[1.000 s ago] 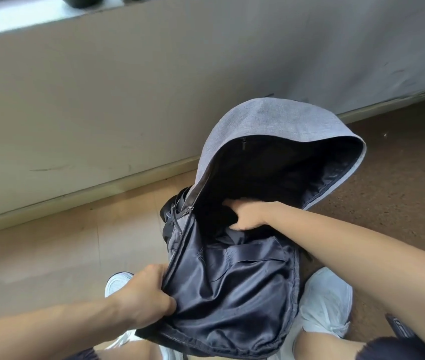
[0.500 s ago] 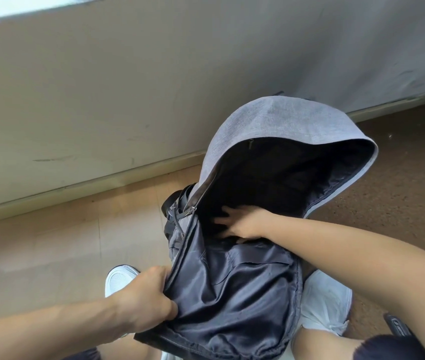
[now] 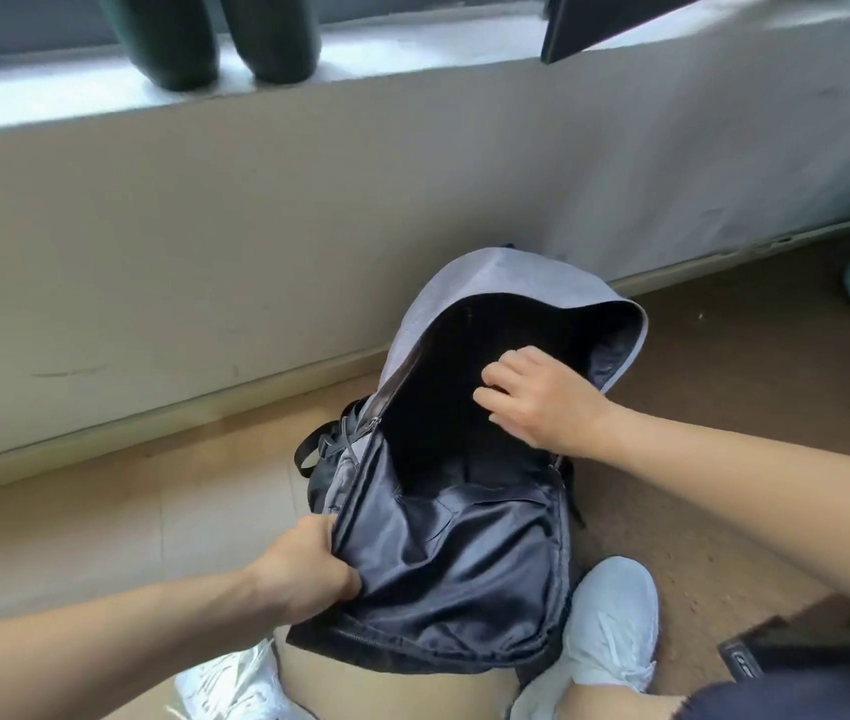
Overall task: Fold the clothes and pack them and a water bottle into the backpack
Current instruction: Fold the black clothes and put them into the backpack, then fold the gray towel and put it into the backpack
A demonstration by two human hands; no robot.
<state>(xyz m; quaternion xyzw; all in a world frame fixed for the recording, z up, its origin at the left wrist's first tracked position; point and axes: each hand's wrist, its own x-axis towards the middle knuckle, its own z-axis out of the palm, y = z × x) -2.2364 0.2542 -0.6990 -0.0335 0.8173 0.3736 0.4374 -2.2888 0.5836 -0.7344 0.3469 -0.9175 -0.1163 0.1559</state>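
Left hand (image 3: 308, 569) gripped the backpack (image 3: 464, 574) by its near-left opening edge. Right hand (image 3: 537, 402) hung over the dark mouth, fingers loose, holding nothing. I saw it unzipped on the floor (image 3: 101, 537).

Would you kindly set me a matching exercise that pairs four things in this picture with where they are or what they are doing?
Things:
1. left hand
2. right hand
3. dark green cylindrical containers
4. white fabric sneaker

Places or states:
A. standing on the pale window ledge
B. gripping the side edge of the grey fabric backpack
C. on the floor, right of the backpack
D. fingers relaxed, at the backpack's open mouth

Pairs: 1-B, 2-D, 3-A, 4-C.
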